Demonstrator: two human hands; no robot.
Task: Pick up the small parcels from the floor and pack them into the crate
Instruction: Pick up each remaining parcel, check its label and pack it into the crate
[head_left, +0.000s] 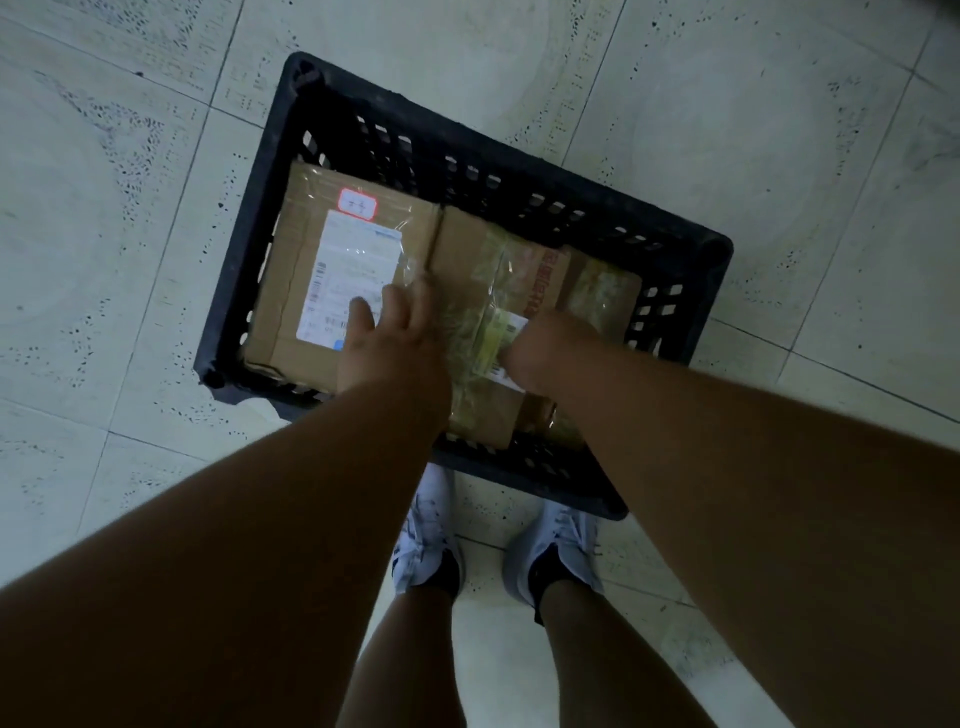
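Taped parcel (488, 332): brown carton wrapped in clear tape, red print on top, lying in the middle of the crate (332, 98), just beside the labelled parcel (322, 270); my right hand (545, 348) rests on its white label, fingers curled down at its near edge, though I cannot tell whether they grip it; my left hand (387, 332) lies across the seam between the two parcels, fingers straight and spread, pressing flat; labelled parcel: larger carton, white shipping label and a small red-bordered sticker, at the crate's left end; small parcel (605, 293): partly hidden at the right end; crate: black, slotted walls, on the pale tiled floor (104, 208); my white shoes (428, 551) just beside its near wall
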